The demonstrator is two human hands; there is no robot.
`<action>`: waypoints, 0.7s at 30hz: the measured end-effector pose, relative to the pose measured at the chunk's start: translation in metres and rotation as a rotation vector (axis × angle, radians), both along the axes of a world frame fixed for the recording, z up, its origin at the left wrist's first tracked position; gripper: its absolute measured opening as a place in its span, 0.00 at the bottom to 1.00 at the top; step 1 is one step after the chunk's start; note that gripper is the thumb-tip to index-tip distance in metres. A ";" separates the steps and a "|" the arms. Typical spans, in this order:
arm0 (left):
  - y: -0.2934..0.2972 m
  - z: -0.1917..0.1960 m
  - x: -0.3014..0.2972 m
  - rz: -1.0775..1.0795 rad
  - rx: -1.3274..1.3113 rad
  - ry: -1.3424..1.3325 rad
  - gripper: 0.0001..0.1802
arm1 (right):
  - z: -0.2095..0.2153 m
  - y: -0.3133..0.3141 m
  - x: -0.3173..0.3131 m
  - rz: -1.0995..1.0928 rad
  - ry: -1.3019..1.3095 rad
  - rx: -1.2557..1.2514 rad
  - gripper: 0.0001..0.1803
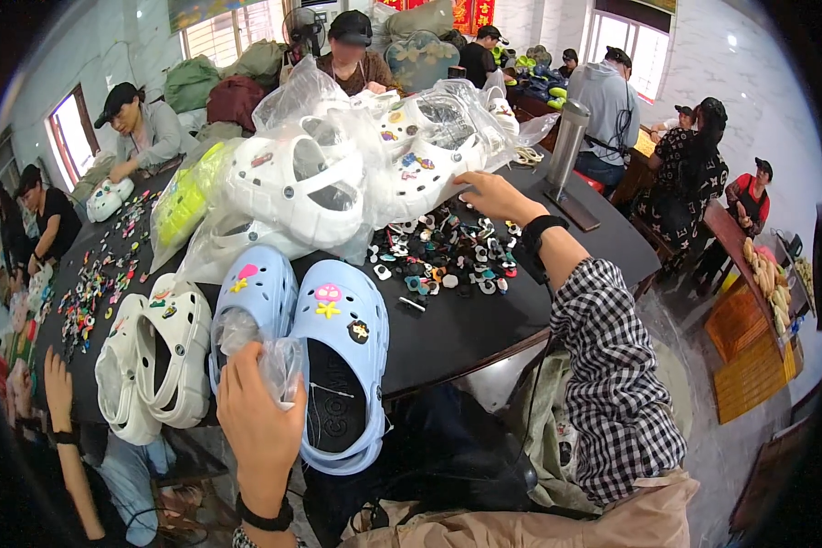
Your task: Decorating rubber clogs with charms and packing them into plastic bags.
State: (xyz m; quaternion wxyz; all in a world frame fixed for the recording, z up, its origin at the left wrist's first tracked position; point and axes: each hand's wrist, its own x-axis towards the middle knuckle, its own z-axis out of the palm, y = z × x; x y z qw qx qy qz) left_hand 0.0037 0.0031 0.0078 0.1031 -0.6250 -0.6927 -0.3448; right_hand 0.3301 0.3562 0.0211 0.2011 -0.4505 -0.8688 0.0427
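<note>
Being gripped by left hand (260, 416): clear bag (279, 365) over blue clogs (324, 361), charms already fitted. Right hand (493, 196), fingers loosely spread, being extended to loose charms (447, 251) beyond; bagging unfinished.

Your pair of light-blue clogs (324, 352) lies side by side at the near edge of the black table, toes pointing away, each toe decorated with small charms. Crumpled clear plastic (274, 361) sits on the left clog. Loose small charms (447, 251) lie scattered just beyond.
</note>
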 end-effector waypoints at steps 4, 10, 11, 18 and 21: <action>0.000 -0.008 -0.004 0.033 0.038 0.018 0.30 | -0.010 -0.005 -0.003 0.124 0.020 0.019 0.23; -0.001 -0.004 0.001 0.026 0.007 -0.047 0.30 | -0.023 -0.006 -0.043 0.071 0.059 0.047 0.11; -0.002 -0.005 0.000 0.031 0.007 -0.045 0.30 | -0.022 -0.013 -0.050 0.004 0.051 0.067 0.11; -0.002 -0.002 0.001 0.022 0.021 0.017 0.29 | -0.035 -0.037 -0.067 -0.050 -0.050 0.212 0.12; 0.000 0.001 -0.010 -0.042 0.010 0.009 0.30 | -0.034 -0.043 -0.081 -0.088 -0.084 0.167 0.14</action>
